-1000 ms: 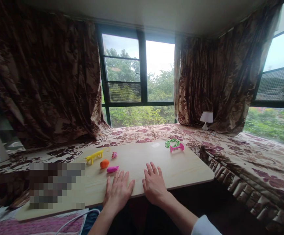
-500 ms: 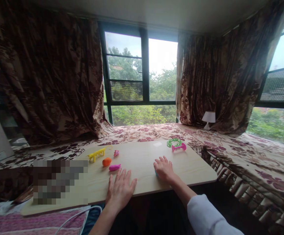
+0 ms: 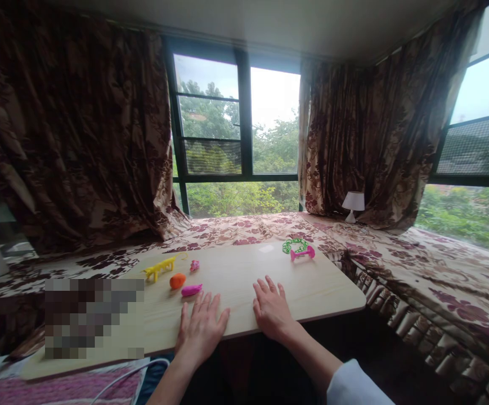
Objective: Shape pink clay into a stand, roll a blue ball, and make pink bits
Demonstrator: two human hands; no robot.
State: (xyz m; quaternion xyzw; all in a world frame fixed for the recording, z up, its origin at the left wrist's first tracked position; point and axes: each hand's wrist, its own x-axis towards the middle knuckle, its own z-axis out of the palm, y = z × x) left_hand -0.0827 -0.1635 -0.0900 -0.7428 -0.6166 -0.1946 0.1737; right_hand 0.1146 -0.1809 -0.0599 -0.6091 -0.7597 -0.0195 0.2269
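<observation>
Palm down near the front edge of the pale wooden table, my left hand [image 3: 202, 324] has its fingers spread and holds nothing visible. Just beyond its fingertips lies a bright pink, rounded lump [image 3: 192, 289]. My right hand [image 3: 270, 308] also rests palm down at the front, fingers stretched forward; whatever may be under its palm is hidden. Farther left are an orange ball-like lump [image 3: 177, 281], a yellow four-legged animal figure [image 3: 158, 268] with a thin tail, and a small pink figure [image 3: 194, 265]. At the far right, a pink dumbbell-shaped piece [image 3: 302, 253] lies against a green braided ring [image 3: 294, 244].
The table [image 3: 332, 287] has a rounded right corner. A blurred patch [image 3: 94, 318] covers its left end. A white cable [image 3: 121, 378] runs below the left edge. Behind stand a floral-covered ledge [image 3: 244, 229], a white lamp [image 3: 353, 205], curtains and windows.
My right hand has drawn back toward me and slightly left. A bit of blue that showed beneath it is out of sight. The whole view has shifted a little; the left hand stays put.
</observation>
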